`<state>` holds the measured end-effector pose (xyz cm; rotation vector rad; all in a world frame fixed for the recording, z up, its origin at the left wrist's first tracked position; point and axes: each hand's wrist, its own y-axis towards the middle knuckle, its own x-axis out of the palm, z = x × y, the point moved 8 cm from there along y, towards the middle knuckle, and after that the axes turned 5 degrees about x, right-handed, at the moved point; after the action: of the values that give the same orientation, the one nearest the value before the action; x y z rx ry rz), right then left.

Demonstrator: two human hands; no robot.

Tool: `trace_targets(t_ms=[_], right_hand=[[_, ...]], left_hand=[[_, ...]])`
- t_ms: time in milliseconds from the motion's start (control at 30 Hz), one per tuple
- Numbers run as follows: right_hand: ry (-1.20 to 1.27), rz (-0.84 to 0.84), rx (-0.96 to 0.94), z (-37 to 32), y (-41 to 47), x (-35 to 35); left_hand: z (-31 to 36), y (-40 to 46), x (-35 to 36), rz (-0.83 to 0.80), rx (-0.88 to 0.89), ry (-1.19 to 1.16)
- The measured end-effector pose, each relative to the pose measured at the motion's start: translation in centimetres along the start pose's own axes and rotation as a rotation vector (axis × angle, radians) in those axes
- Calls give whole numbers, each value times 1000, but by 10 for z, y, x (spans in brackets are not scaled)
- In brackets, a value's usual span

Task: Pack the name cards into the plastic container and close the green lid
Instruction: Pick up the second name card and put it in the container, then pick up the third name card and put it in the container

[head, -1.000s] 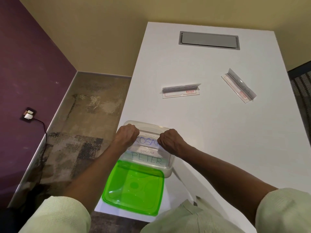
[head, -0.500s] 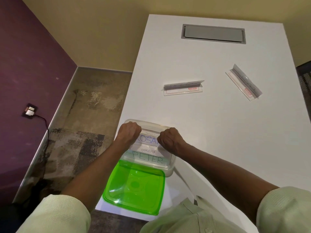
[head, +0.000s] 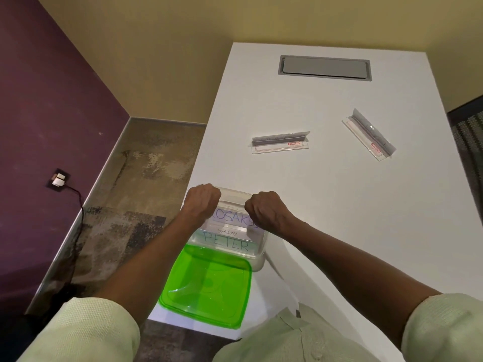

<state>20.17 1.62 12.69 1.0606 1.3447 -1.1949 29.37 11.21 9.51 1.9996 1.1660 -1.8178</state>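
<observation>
Name cards stand packed in the clear plastic container (head: 257,253) at the near left corner of the white table (head: 326,205). The card (head: 228,220) being held reads "ROSAKS", its first letter and its end covered by the hands; a second card (head: 230,244) in front reads "PETER" in green; between them a third shows small upside-down writing, too faint to read surely. The left hand (head: 202,202) and the right hand (head: 266,210) both have fingers curled tight, each pinching an upper corner of the "ROSAKS" card over the container. The green lid (head: 206,286) lies off, just in front of the container, overhanging the table edge. Two clear card holders lie farther out, well apart from the box: one (head: 281,142) mid-table, one (head: 369,135) to the right, each with a small red label that seems to read "GEMSON". A grey cable hatch (head: 324,67) sits at the far end
</observation>
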Motion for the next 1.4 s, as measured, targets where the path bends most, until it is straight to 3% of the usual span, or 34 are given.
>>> trace_targets(t_ms=[300, 833, 1167, 1333, 1400], right_hand=[[70, 209, 158, 40, -48, -25], [20, 352, 407, 158, -165, -18], [83, 382, 563, 241, -216, -8], [133, 348, 632, 275, -231, -1], [182, 304, 682, 288, -233, 4]], left_hand=[[24, -17, -48, 219, -146, -301], [146, -4, -121, 429, -38, -592], [204, 31, -152, 470, -16, -679], [223, 59, -142, 309, -73, -789], [231, 68, -143, 313, -38, -750]])
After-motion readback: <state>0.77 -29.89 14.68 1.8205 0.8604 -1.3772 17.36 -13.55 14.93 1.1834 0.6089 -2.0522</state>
